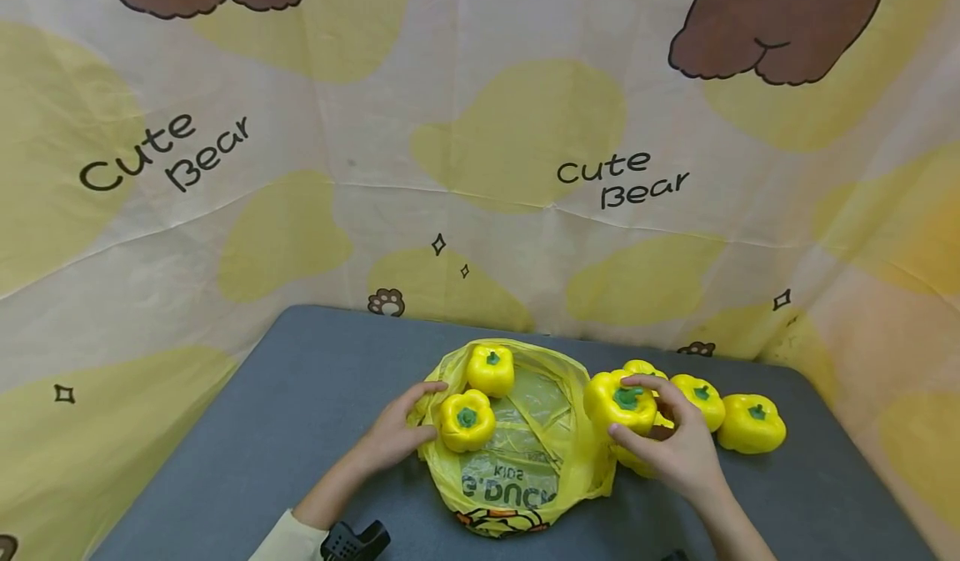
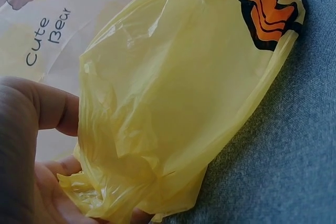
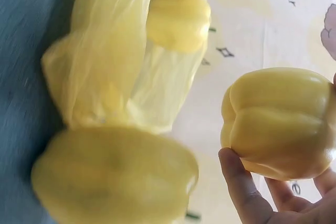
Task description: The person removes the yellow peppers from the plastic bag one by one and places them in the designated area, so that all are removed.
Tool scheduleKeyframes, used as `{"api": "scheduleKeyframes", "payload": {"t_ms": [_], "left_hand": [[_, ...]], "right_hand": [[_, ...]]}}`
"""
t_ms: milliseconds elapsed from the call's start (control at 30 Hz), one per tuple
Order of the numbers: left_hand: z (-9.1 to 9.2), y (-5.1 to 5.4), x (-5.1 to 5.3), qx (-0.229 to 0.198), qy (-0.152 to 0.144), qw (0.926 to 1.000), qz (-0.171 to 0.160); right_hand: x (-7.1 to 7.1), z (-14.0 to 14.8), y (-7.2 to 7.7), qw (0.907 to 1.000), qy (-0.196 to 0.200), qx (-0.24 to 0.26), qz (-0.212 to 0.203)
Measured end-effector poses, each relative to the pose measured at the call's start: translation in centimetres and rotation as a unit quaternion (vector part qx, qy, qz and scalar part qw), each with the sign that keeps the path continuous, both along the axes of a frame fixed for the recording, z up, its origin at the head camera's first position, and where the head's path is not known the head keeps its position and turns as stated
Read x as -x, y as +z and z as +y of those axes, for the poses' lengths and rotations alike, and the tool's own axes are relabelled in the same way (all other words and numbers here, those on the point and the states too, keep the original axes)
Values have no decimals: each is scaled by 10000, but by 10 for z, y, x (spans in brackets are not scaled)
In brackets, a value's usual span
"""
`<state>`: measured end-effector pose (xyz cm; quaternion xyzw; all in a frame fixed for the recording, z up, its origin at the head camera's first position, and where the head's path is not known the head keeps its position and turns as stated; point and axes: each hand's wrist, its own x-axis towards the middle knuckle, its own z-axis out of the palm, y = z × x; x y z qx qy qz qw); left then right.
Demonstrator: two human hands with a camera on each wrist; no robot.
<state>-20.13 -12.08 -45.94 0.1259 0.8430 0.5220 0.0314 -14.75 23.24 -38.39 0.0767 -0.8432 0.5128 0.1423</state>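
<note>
A yellow plastic bag (image 1: 588, 465) lies with its mouth facing up on the table. Two yellow bell peppers, one at the back (image 1: 489, 381) and one nearer (image 1: 455, 433), sit in its left side. My left hand (image 1: 392, 434) grips the bag's left rim; the left wrist view shows the crumpled film (image 2: 121, 182) between thumb and fingers. Above the bag's right rim, my right hand (image 1: 686, 448) holds another yellow bell pepper (image 1: 603, 407) by its sides, green stem towards the head camera. In the right wrist view, fingertips (image 3: 231, 163) press against this pepper (image 3: 283, 114).
Several more yellow bell peppers (image 1: 752, 434) stand on the grey-blue table (image 1: 330, 361) right of the bag, some partly behind my right hand. One pepper (image 3: 110, 177) is close beside the bag. A patterned cloth (image 1: 480, 127) hangs behind the table.
</note>
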Motion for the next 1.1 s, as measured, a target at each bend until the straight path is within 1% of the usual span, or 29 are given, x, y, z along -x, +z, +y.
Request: {"api": "scheduleKeyframes", "payload": {"t_ms": [100, 167, 367, 500, 700, 833, 967, 1100], "left_hand": [[0, 0, 1, 44, 8, 10000, 5], [0, -1, 1, 93, 31, 10000, 12], [2, -1, 2, 170, 89, 9998, 13], [3, 1, 3, 174, 46, 9998, 20], [2, 3, 2, 143, -29, 9999, 60], [2, 4, 1, 137, -23, 9999, 35], [1, 3, 0, 145, -10, 9999, 16], [0, 1, 0, 159, 14, 9999, 5]], "right_hand": [[-4, 12, 3, 9996, -178, -171, 113], [-5, 20, 4, 9987, -367, -321, 172], [-10, 46, 7, 9910, -1116, -741, 91], [-16, 61, 5, 9849, -1554, -755, -47], [-25, 82, -4, 9774, -1995, -647, -267], [-28, 91, -12, 9716, -2195, -688, -563], [-29, 97, -20, 9623, -2400, -835, -965], [-27, 100, -26, 9558, -2480, -997, -1223]]}}
